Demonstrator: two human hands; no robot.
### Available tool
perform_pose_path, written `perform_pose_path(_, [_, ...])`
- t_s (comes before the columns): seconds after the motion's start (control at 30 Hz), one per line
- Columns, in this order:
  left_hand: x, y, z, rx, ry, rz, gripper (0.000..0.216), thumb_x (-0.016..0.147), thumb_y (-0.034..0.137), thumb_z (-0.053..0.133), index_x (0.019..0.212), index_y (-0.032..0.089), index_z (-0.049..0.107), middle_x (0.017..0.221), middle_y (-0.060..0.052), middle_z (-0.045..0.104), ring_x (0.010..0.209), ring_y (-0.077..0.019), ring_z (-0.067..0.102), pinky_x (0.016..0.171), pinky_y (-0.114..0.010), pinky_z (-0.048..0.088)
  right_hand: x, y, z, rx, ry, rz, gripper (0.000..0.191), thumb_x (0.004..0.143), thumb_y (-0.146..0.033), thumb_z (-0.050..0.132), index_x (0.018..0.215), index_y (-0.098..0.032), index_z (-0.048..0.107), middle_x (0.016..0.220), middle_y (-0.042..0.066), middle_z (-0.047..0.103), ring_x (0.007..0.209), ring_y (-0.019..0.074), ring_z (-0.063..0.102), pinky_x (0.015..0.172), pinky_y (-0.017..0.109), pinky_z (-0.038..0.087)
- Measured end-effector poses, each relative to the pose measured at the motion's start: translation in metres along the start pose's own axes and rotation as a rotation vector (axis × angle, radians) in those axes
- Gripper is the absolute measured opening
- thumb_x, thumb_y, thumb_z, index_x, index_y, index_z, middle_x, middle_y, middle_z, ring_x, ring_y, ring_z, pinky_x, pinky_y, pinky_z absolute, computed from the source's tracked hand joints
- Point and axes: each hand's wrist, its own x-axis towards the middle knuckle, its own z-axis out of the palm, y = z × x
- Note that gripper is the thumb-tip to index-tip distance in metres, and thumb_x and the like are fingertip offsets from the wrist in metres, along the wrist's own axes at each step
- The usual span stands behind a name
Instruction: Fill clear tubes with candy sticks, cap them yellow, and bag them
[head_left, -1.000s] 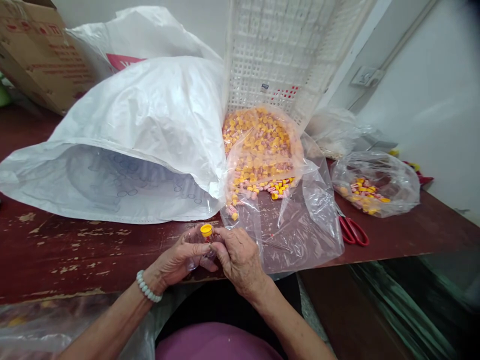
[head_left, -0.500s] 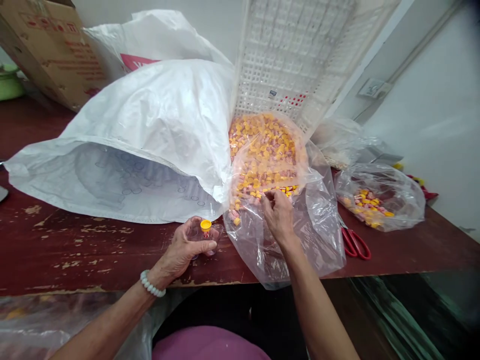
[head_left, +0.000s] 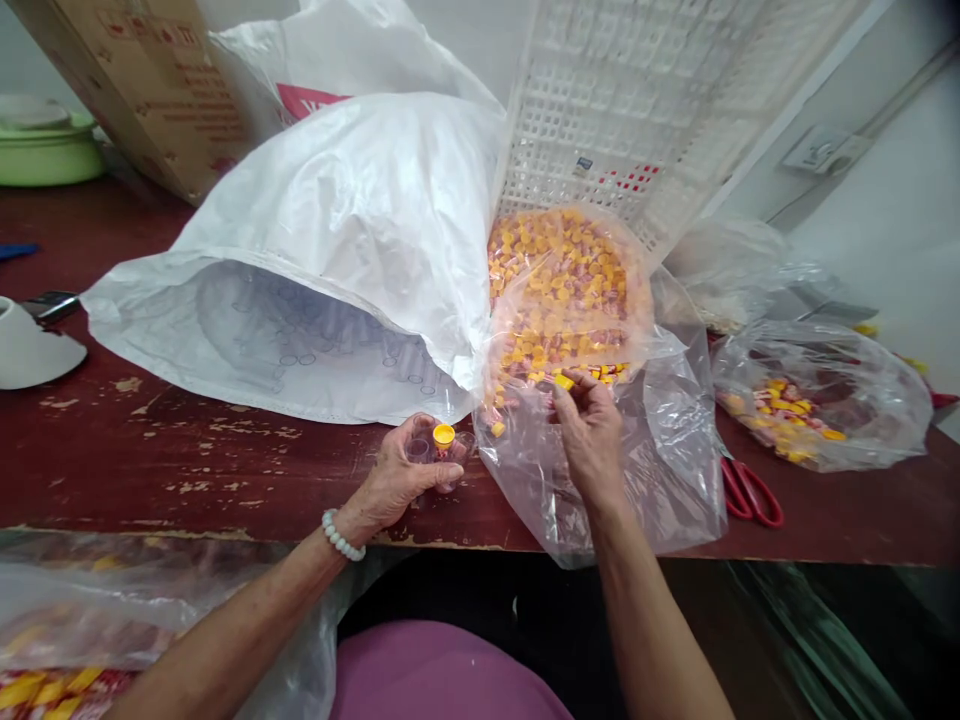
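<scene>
My left hand (head_left: 396,482) rests on the dark red table (head_left: 187,470) and grips a few small clear vials (head_left: 435,450); one carries a yellow cap (head_left: 443,435). My right hand (head_left: 589,430) reaches into the mouth of a clear plastic bag (head_left: 570,310) full of yellow caps and pinches one yellow cap (head_left: 563,381) between thumb and fingers. A large white woven sack (head_left: 322,260) holding clear vials lies open just behind my left hand.
A white lattice crate (head_left: 637,110) leans behind the cap bag. A second clear bag with caps (head_left: 817,395) and red scissors (head_left: 746,490) lie at the right. A cardboard box (head_left: 150,80), green bowl (head_left: 45,150) and white object (head_left: 30,350) sit at the left.
My right hand left the vials, reached into the cap bag and now pinches a yellow cap. My left hand keeps holding the vials. The camera view shifted left.
</scene>
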Motion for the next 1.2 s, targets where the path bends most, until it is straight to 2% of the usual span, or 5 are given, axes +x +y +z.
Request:
perform_pose_path(0.5, [-0.017,0.011,0.011,-0.027,-0.175,-0.069,0.037,0.062,0.014,0.077,0.086,0.016,0.049,0.072,0.002,0.057,0.054,-0.0078,0.051,0.044,-0.019,0.044,-0.066,-0.03,0.004,0.119,-0.304,-0.215,0.011,0.088,-0.025,0.053,0.1,-0.022,0.054,0.083,-0.001,0.06,0.069,0.0099,0.055,0.064,0.024,0.045])
perform_pose_path(0.83, [-0.047,0.04,0.008,-0.06,-0.114,-0.087,0.044,0.056,0.016,0.081,0.084,0.018,0.048,0.074,0.0,0.063,0.055,-0.0098,0.054,0.045,-0.02,0.044,-0.081,-0.077,-0.018,-0.049,0.014,-0.615,0.028,0.083,-0.01,0.06,0.104,-0.028,0.056,0.104,0.004,0.058,0.101,0.018,0.056,0.09,0.038,0.046])
perform_pose_path(1.0, [-0.051,0.035,0.01,-0.076,-0.117,-0.056,0.04,0.057,0.014,0.08,0.084,0.018,0.052,0.069,0.002,0.06,0.053,-0.0092,0.052,0.045,-0.02,0.043,-0.087,-0.078,-0.018,0.021,-0.335,-0.482,0.012,0.09,-0.019,0.05,0.098,-0.024,0.058,0.097,0.003,0.064,0.094,0.016,0.06,0.083,0.033,0.05])
perform_pose_path(1.1, [-0.053,0.035,0.012,-0.091,-0.084,-0.059,0.038,0.057,0.013,0.079,0.087,0.018,0.056,0.069,0.003,0.059,0.05,-0.0085,0.05,0.043,-0.02,0.041,-0.093,-0.071,-0.013,0.027,-0.534,-0.433,0.021,0.088,-0.029,0.053,0.108,-0.022,0.053,0.106,0.006,0.061,0.097,0.0166,0.059,0.083,0.032,0.05])
perform_pose_path(1.2, [-0.054,0.037,0.014,-0.17,-0.067,-0.065,0.036,0.056,0.011,0.077,0.086,0.017,0.059,0.071,0.002,0.059,0.054,-0.0089,0.051,0.048,-0.02,0.042,-0.101,-0.064,-0.005,-0.087,-0.492,-0.592,0.068,0.067,-0.043,0.075,0.121,-0.019,0.042,0.12,0.012,0.053,0.112,0.0249,0.051,0.093,0.041,0.047])
